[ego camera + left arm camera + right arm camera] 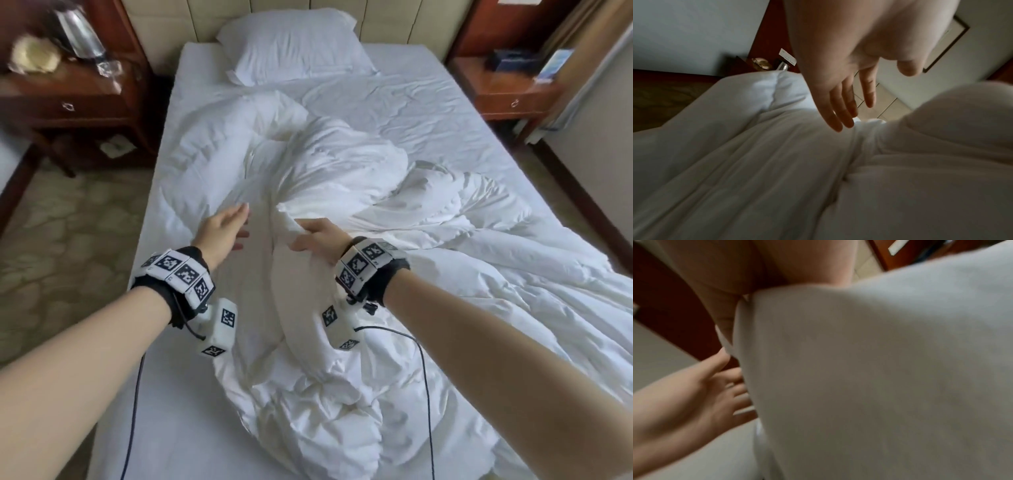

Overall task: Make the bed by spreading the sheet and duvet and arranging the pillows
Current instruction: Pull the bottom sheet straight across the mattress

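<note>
White sheet (428,113) covers a bed between two wooden nightstands, with one pillow (294,48) at the headboard and a crumpled white duvet (342,178) heaped across the bed's middle and near end. Right hand (318,240) grips a raised fold of the duvet, fingers curled around it. Left hand (222,229) hovers just beside that fold, fingers (846,110) straight and relaxed, holding nothing.

bare sheet (191,178) open along left edge, bunched duvet (342,178) blocking middle
</note>
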Available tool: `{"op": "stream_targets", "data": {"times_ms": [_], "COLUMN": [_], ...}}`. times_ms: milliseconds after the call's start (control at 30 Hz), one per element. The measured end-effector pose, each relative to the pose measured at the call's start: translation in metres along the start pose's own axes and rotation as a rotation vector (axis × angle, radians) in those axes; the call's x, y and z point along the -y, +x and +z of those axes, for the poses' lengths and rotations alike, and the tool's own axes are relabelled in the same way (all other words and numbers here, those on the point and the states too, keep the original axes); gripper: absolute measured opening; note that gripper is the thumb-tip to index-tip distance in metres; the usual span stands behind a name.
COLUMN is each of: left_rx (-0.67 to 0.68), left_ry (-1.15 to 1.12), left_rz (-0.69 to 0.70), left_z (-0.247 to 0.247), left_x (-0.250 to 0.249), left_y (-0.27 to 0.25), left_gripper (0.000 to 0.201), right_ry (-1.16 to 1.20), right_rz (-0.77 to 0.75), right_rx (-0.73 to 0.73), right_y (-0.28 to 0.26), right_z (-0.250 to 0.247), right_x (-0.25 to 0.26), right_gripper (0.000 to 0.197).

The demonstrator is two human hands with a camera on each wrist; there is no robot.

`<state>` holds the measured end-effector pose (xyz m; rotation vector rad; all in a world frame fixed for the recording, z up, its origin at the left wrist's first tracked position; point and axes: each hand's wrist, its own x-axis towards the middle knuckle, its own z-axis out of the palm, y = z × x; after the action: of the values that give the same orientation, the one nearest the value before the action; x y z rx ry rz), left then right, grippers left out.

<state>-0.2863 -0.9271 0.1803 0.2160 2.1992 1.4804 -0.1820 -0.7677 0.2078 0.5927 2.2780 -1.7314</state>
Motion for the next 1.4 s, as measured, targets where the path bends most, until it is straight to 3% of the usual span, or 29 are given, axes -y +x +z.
{"op": "stream_targets", "data": {"times_ms": [100,200,300,400,433,500,600,700,833,967,1067,1133,1200,1267,1400], "left_rx": [0.125,0.306,0.373,0.373,0.364,0.355,0.351,0.347,0.294,0.253,0.239,0.223,0.227,0.248,0.201], "left_ry": [0.064,0.267,0.441,0.408,0.39,0.378,0.43,0.456,0.503,0.49,0.471,0.472,0.471,0.452,0.42], "left_rz": [0.026,0.042,0.115,0.118,0.107,0.059,-0.002,-0.074,-0.192,-0.332,-0.412,-0.418,-0.363,-0.305,-0.252], "left_z": [-0.033,-0.07,-0.095,-0.121,-0.13,-0.151,-0.184,-0.217,-0.258,-0.289,-0.304,-0.309,-0.311,-0.312,-0.345], "left_x": [-0.009,-0.004,0.015,0.037,0.044,0.059,0.088,0.124,0.173,0.23,0.267,0.286,0.297,0.298,0.291], "left_y": [-0.022,-0.043,-0.06,-0.075,-0.078,-0.085,-0.103,-0.132,-0.175,-0.213,-0.246,-0.265,-0.275,-0.273,-0.261], "left_gripper": [0.05,0.055,0.052,0.037,0.034,0.027,0.014,0.021,0.017,0.019,0.022,0.025,0.028,0.023,0.018], "right_ry": [-0.181,-0.298,-0.191,0.1,0.169,0.286,0.453,0.453,0.237,0.036,-0.13,-0.209,-0.374,-0.47,-0.556], "right_rz": [-0.047,-0.005,0.084,0.224,0.262,0.366,0.519,0.598,0.671,0.706,0.597,0.527,0.455,0.373,0.247], "right_rx": [0.151,0.218,0.184,0.217,0.169,-0.062,-0.373,-0.433,-0.461,-0.645,-0.564,-0.371,-0.258,-0.181,0.014], "right_y": [-0.027,-0.045,-0.058,-0.076,-0.084,-0.1,-0.108,-0.1,-0.082,-0.075,-0.067,-0.06,-0.058,-0.061,-0.071], "right_z": [0.058,0.118,0.155,0.167,0.165,0.157,0.147,0.161,0.192,0.214,0.223,0.243,0.274,0.308,0.38], "right_x": [0.024,0.037,0.034,0.02,0.015,0.006,-0.019,-0.041,-0.072,-0.078,-0.067,-0.052,-0.035,-0.01,0.025], "right_gripper": [0.04,0.048,0.043,0.021,0.016,0.017,0.046,0.082,0.106,0.135,0.119,0.077,0.052,0.041,0.038]}}
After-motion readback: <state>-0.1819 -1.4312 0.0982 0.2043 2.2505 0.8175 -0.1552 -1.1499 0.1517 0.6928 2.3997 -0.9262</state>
